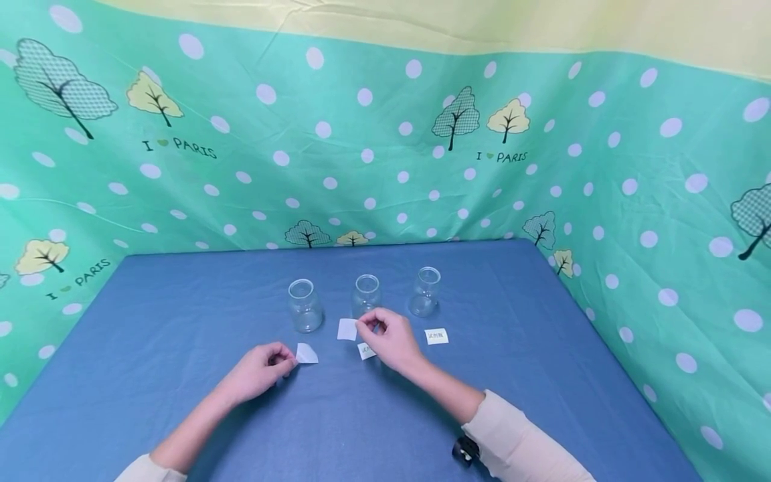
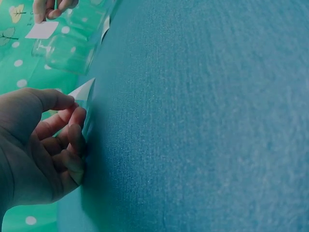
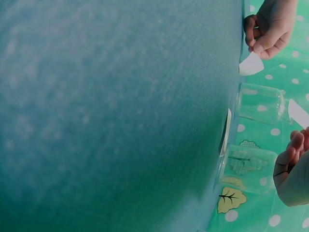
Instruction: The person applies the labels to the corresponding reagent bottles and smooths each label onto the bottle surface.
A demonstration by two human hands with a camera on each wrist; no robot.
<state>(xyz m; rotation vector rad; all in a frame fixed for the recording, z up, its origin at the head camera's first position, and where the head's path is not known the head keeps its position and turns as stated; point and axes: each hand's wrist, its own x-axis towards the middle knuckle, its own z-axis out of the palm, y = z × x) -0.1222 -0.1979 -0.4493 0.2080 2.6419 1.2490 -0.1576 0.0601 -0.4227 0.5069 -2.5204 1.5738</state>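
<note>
In the head view, the left hand (image 1: pixel 255 371) lay low over the worktop (image 1: pixel 337 428), its grip pinching a white slip (image 1: pixel 308 353) near the left jar (image 1: pixel 306 311). The right hand (image 1: pixel 390 337), angled inward, pinched a white square (image 1: pixel 346 329) near the middle jar (image 1: pixel 366 294), partly covering a written label (image 1: pixel 365 351).

The left wrist view showed the left palm and bent fingers (image 2: pixel 76 139), hidden from the head camera.

In the right wrist view, the frame's edge cut off the right hand's pinch.
</note>
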